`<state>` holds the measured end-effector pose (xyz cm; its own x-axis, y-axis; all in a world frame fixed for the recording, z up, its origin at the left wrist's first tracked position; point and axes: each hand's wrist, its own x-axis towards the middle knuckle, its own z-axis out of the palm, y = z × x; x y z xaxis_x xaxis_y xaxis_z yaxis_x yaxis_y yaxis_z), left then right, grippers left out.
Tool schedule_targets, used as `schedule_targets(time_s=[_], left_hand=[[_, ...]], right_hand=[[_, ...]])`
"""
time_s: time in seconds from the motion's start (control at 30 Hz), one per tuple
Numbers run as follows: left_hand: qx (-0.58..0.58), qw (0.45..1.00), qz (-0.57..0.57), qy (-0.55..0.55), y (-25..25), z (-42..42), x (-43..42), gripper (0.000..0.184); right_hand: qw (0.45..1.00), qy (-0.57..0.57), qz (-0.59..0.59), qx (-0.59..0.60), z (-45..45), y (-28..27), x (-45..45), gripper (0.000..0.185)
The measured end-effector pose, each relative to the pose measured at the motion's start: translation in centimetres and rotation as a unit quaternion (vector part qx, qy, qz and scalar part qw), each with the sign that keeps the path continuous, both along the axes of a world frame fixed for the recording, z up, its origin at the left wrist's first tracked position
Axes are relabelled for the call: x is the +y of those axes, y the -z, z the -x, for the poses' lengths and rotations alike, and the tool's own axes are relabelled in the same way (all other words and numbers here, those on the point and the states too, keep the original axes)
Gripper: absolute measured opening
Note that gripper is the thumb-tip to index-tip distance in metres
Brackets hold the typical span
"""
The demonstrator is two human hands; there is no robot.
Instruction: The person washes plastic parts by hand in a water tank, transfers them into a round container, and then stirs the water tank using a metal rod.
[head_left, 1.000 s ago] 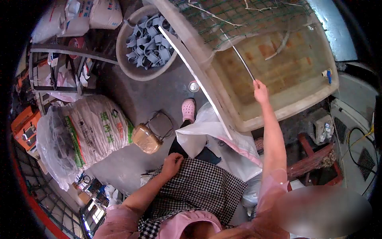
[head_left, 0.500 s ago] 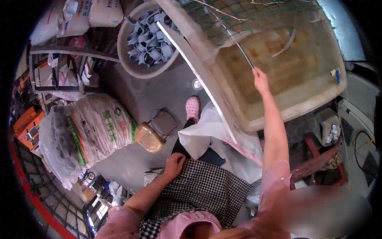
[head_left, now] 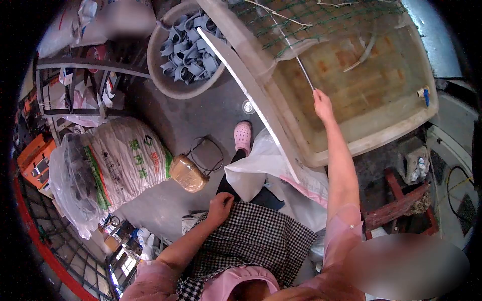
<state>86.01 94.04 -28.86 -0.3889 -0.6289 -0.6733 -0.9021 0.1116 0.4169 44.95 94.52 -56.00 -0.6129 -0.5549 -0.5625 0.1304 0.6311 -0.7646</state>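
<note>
My right hand (head_left: 323, 106) is closed around the near end of a thin metal rod (head_left: 305, 71). The rod slants up and left over a large tub (head_left: 371, 143) of murky, brownish water. Its far end runs up beneath a green net (head_left: 281, 22) and cannot be made out. My left hand (head_left: 221, 207) rests on my lap with its fingers curled and nothing visible in them. Under it lies the black-and-white checked apron (head_left: 256, 228). A white board (head_left: 241, 85) stands along the tub's left side.
A round bin (head_left: 158, 75) of grey plastic pieces (head_left: 188, 55) stands left of the tub. A stuffed woven sack (head_left: 125, 160) and a brown taped bundle (head_left: 189, 173) lie on the floor. A blue-handled valve (head_left: 426, 95) sits at the tub's right wall. A red metal frame (head_left: 396, 205) stands below it.
My right hand has shifted slightly left and down over the tub, and the rod has moved with it. My left hand stays in place.
</note>
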Motion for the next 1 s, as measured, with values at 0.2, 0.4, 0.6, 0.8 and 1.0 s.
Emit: schedule_targets(time_s=[0.2,0.4,0.6,0.8,1.0], left_hand=[[-0.019,1.0,0.004,0.022,-0.2,-0.3,-0.1,0.011],[0.013,1.0,-0.002,0.01,-0.1,0.0,0.1,0.01],[-0.002,1.0,-0.008,0.0,-0.6,0.5,0.2,0.011],[0.006,1.0,0.017,0.022,-0.2,-0.6,0.0,0.011],[0.029,0.999,0.032,0.01,-1.2,-0.3,-0.5,0.008]], right_hand=[[1.0,0.019,0.005,0.019,-1.0,0.5,5.7,0.034],[0.99,-0.036,0.028,0.135,0.6,-0.5,4.1,0.037],[0.994,-0.045,-0.065,0.077,0.6,-3.5,0.1,0.035],[0.994,-0.043,-0.022,0.094,0.7,-6.1,-4.2,0.035],[0.985,-0.076,-0.046,0.148,0.9,-5.3,-0.8,0.035]])
